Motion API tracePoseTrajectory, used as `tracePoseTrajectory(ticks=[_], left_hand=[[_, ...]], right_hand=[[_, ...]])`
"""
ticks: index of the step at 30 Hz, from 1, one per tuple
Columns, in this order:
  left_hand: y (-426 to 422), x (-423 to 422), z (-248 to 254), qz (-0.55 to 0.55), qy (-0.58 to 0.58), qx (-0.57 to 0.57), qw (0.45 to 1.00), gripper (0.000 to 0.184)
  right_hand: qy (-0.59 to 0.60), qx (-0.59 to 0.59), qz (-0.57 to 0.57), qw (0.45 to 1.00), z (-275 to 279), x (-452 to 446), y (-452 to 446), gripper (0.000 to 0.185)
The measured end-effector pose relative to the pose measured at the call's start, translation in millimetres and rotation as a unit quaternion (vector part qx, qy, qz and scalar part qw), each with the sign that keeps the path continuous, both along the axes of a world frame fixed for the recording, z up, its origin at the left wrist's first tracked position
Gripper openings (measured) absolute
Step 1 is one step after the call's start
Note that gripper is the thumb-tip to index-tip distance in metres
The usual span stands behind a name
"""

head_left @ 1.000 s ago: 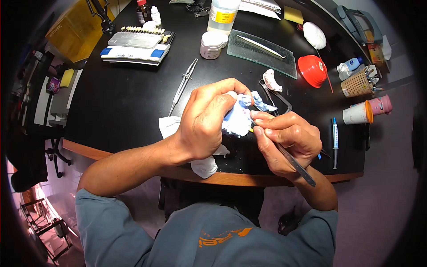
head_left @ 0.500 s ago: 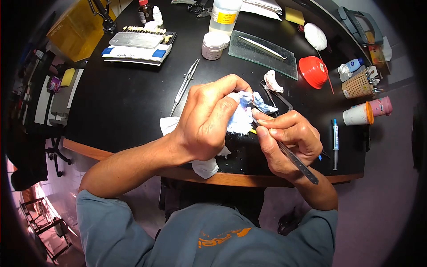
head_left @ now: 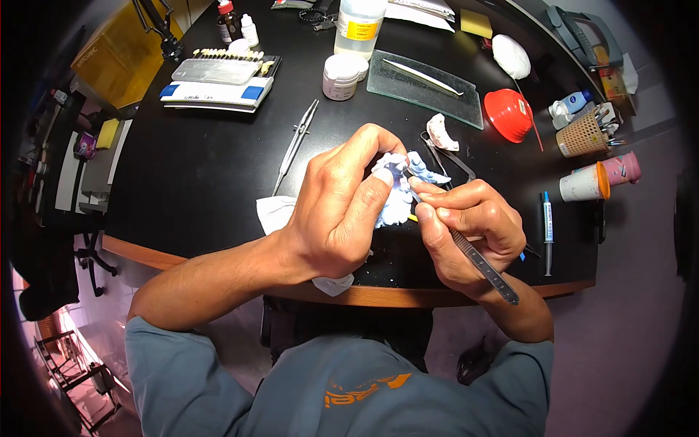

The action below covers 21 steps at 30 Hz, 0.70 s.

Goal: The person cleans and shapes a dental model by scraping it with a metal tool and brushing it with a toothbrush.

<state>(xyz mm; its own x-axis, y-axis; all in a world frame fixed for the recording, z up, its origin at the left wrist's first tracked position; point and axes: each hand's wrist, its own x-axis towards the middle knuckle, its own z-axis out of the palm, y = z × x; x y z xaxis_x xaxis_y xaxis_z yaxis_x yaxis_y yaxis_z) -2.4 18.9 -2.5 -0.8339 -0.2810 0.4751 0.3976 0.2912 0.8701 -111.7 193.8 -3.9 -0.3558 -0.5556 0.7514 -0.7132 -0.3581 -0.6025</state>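
My left hand (head_left: 336, 207) is closed around a pale blue and white dental cast (head_left: 395, 204), with the thumb and index finger gripping its upper part. In my right hand (head_left: 477, 229) is a scalpel (head_left: 484, 268), pinched like a pen, its dark handle ridged and marked with a scale. The scalpel's front end points at the cast's right side; fingers and glare hide the blade. A second blue dental piece (head_left: 428, 171) is just beyond the cast. Behind it lies a pinkish-white dental model (head_left: 440, 133) beside a dark metal instrument (head_left: 460, 164).
A white cloth (head_left: 275, 215) and metal calipers (head_left: 297, 146) lie to the left. Farther back are a shade guide (head_left: 218, 91), a white jar (head_left: 340, 79) and a glass slab (head_left: 426, 91). A red bowl (head_left: 507, 116), cups (head_left: 582, 183) and a syringe (head_left: 547, 237) stand or lie right.
The cast has turned slightly in my left hand, showing more of its shaded hollow. My right hand keeps the scalpel at its side. The whole view has shifted a little.
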Motion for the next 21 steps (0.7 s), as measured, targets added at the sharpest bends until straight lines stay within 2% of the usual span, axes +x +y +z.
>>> tracePoseTrajectory(ticks=[9,12,21], left_hand=[[2.4,-0.5,-0.9,0.009,0.016,-0.014,1.000,0.022],[5.4,1.9,3.0,0.018,-0.033,-0.005,0.999,0.034],[11.6,1.1,2.8,0.017,-0.044,0.041,0.998,0.036]], right_hand=[[0.001,-0.003,-0.007,1.000,-1.2,-0.7,0.0,0.023],[0.000,-0.003,-0.008,1.000,-0.4,-0.1,-0.2,0.024],[0.010,-0.005,-0.021,1.000,1.9,1.9,-0.5,0.022]])
